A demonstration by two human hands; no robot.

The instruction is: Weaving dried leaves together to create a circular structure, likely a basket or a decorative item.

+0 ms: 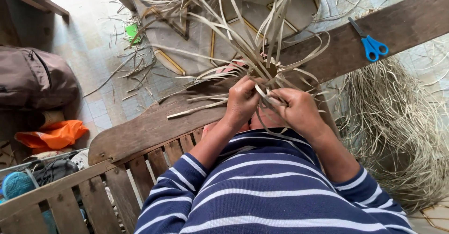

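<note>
Brown fabric of a soft padded bag (35, 77) fills the far left, with a crumpled orange plastic bag (54, 135) below it and a teal knitted ball (16, 185) near the bottom corner. A slatted wooden bench frame (93, 187) runs up from there to a long dark wooden plank, the worktop (149, 128), which crosses the view on a diagonal toward the upper right. On the tiled floor (100, 105) beyond it lie stray fibre scraps and a small green scrap (132, 30).

At the centre, both hands meet over the worktop on a bundle of pale, flat dried palm-leaf strips (248, 32). The bundle's long axis runs roughly away from the person: its gathered end sits at the hands, and the loose ends fan up and outward toward the top of the view, some curling sideways to the left and right. The left hand (243, 100) has its fingers curled tightly around strips at the gathered end. The right hand (299, 112), touching the left, has its fingers bent in and pinching strips at the same spot. Both forearms come out of navy sleeves with white stripes (262, 192).

Further right, blue-handled scissors (369, 42) lie on the worktop, blades pointing up-left, well apart from the hands. Below them, at the right edge, a large heap of tangled dry straw-coloured fibre (402, 131) rests on the floor.
</note>
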